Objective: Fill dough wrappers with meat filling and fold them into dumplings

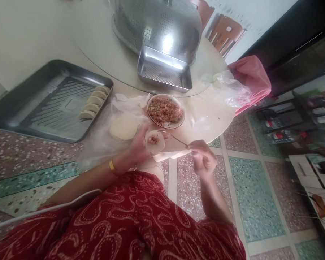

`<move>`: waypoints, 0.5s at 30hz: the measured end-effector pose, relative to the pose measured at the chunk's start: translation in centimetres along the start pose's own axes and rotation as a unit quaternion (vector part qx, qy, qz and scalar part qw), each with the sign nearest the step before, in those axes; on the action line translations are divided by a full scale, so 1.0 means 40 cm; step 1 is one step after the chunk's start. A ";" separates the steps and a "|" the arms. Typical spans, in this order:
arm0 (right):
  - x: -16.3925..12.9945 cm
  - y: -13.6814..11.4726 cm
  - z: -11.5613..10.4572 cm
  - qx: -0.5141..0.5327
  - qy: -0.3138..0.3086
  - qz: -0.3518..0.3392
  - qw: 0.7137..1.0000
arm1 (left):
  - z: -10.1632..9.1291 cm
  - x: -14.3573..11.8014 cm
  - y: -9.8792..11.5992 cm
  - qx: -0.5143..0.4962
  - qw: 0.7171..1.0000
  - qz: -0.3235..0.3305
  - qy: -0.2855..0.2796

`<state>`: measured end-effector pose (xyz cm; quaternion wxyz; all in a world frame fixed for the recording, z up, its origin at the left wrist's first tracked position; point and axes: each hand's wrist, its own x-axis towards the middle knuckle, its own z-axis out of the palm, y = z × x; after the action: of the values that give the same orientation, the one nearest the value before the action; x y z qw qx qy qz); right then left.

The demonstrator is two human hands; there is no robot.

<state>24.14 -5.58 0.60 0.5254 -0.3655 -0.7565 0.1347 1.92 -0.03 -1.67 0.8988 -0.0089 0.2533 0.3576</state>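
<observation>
At table edge, L hand (139,146) cups wrapper (155,141), R hand (203,159) pinches spoon (176,138)

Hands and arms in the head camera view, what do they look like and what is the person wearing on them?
Both arms are bare from the elbow down, with no gloves on the hands. The left hand has a gold bangle at the wrist. The right hand shows no jewellery that can be made out. Nearer the body there is dark red cloth with a pale swirling pattern.

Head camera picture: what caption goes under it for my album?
Left hand cups a dumpling wrapper with filling; right hand holds a spoon.
</observation>
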 end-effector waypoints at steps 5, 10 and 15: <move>-0.009 -0.033 -0.004 -0.007 -0.098 -0.049 0.994 | 0.022 -0.020 -0.005 0.049 0.998 -0.007 0.043; -0.007 -0.052 -0.002 -0.005 -0.131 -0.074 0.989 | 0.004 -0.017 -0.005 0.043 0.998 -0.043 0.011; -0.008 -0.061 -0.011 -0.021 -0.124 -0.051 0.991 | -0.027 -0.011 0.000 0.009 0.996 -0.063 -0.062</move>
<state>23.57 -7.56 1.98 0.4256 -0.3178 -0.8363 0.1360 1.18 -0.53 -2.43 0.9338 0.0051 0.1987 0.2976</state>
